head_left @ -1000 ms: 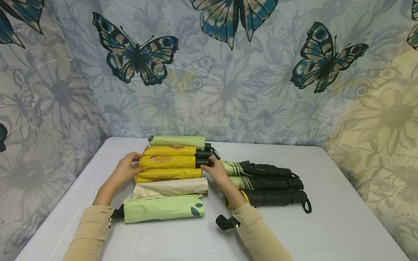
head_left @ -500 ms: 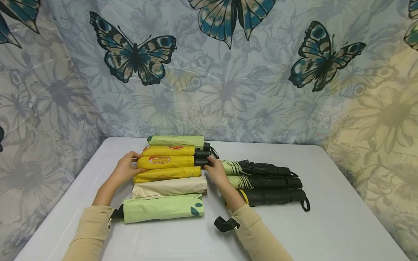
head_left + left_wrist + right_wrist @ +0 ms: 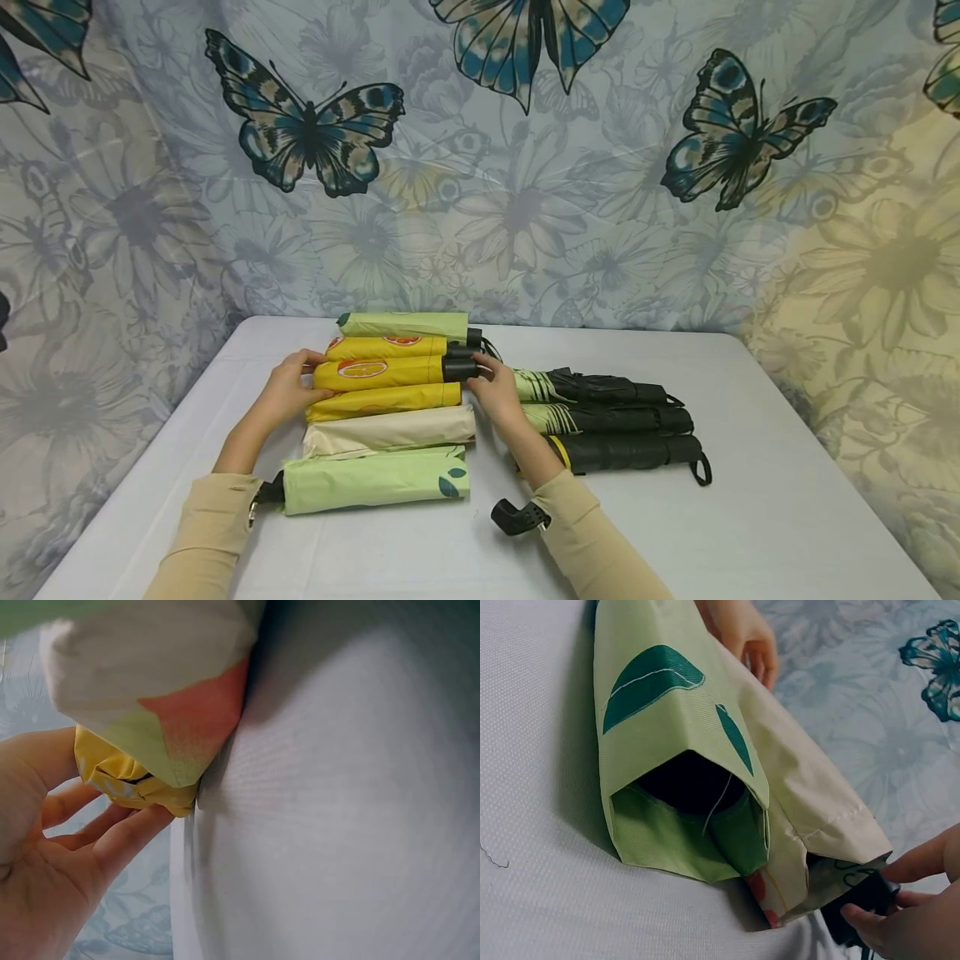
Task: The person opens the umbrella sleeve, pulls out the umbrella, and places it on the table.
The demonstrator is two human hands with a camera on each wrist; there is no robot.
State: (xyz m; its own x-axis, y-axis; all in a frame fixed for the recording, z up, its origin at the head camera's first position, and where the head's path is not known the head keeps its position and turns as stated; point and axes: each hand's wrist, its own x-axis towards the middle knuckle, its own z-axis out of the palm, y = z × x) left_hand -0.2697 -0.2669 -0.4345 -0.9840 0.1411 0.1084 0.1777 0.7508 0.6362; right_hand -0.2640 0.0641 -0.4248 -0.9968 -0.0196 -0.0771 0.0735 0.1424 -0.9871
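Yellow fabric with an orange slice print covers the folded umbrella [image 3: 378,372] that I have between both hands, third from the far edge in a row of six folded umbrellas on the white table [image 3: 750,517]. My left hand [image 3: 288,387] holds its tip end, the fingers curled around the bunched yellow cloth; the left wrist view shows those fingertips [image 3: 131,829] pressing the crumpled yellow end right at the table edge. My right hand [image 3: 491,392] pinches the black plastic handle [image 3: 459,368] at the other end, and the right wrist view shows the fingers [image 3: 870,919] closed on that dark handle.

Behind it lie a second yellow umbrella with orange print [image 3: 386,347] and a pale green folded umbrella [image 3: 405,324] at the far end of the row. Nearer to me lie a plain yellow folded umbrella [image 3: 386,401], touching the held one, then a cream folded umbrella [image 3: 390,431], then a light green umbrella with dark green leaf print [image 3: 375,481] closest to me.

To the right of my right hand, three black folded umbrellas [image 3: 622,417] lie side by side, two showing green striped cloth at their left ends. A small black hooked strap piece [image 3: 516,517] sits by my right beige sleeve [image 3: 592,542]. Butterfly and flower patterned cloth [image 3: 480,167] hangs behind the table.
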